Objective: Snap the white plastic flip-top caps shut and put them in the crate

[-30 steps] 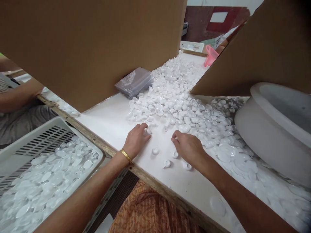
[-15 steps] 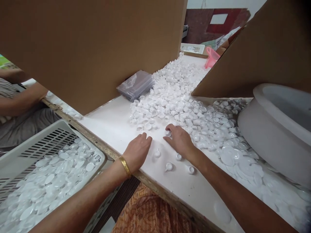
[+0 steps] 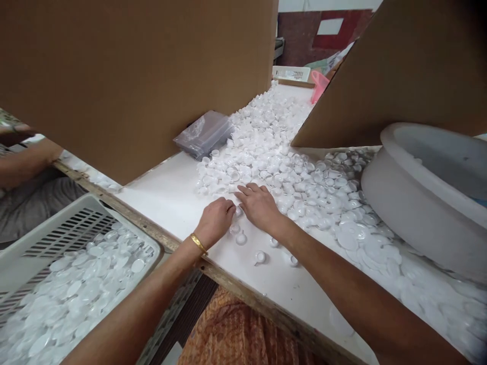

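Small white plastic toy cups with handles lie in a wide heap (image 3: 266, 147) on the white table. My left hand (image 3: 216, 219) is closed in a pinch at the heap's near side; what its fingers hold, if anything, is hidden. Right beside those fingertips is one small cup (image 3: 238, 211). My right hand (image 3: 261, 208) reaches over the heap's near edge, palm down, with its fingers stretched and apart. Between my forearms several loose cups are spread out, among them a cup (image 3: 261, 257) and another cup (image 3: 241, 238).
A slotted basket (image 3: 152, 248) full of white pieces stands at lower left. A large pale tub (image 3: 414, 203) stands at right near flat white discs (image 3: 353, 235). Cardboard sheets (image 3: 144, 76) flank the heap. A clear plastic packet (image 3: 205, 134) lies behind. Another person's arm (image 3: 34, 159) shows at far left.
My right hand has moved left toward my left hand, and the cup at its fingertips is no longer seen there. A cup now shows between the hands. The view has shifted slightly.
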